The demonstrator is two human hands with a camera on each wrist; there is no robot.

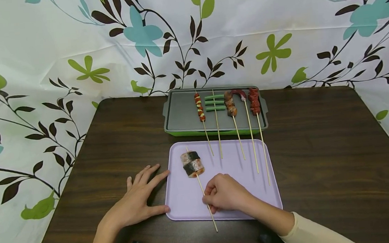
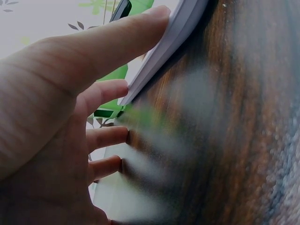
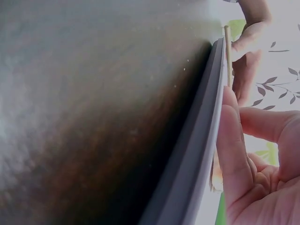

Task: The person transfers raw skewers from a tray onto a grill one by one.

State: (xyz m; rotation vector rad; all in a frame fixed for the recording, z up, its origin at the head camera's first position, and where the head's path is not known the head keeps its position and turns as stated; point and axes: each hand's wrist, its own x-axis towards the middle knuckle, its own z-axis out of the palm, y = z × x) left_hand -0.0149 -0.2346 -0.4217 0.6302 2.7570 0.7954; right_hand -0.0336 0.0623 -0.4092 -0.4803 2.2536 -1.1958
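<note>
A lilac tray (image 1: 253, 193) lies on the dark wooden table (image 1: 322, 156). On its left part lies a skewer with a rolled piece of fish (image 1: 192, 163) on a wooden stick (image 1: 212, 218). My right hand (image 1: 224, 193) pinches that stick near its lower end; in the right wrist view the stick (image 3: 228, 56) runs along the tray rim (image 3: 206, 140) beside my fingers (image 3: 234, 140). My left hand (image 1: 137, 200) lies flat on the table, fingers spread, thumb against the tray's left edge (image 2: 164, 51).
A grey grill plate on a green base (image 1: 180, 117) stands behind the tray with several skewers: sausage (image 1: 199, 107), green beans (image 1: 214, 102), meat (image 1: 230, 103), red pieces (image 1: 254, 100). Their sticks reach over the tray. A patterned curtain (image 1: 53, 53) surrounds the table.
</note>
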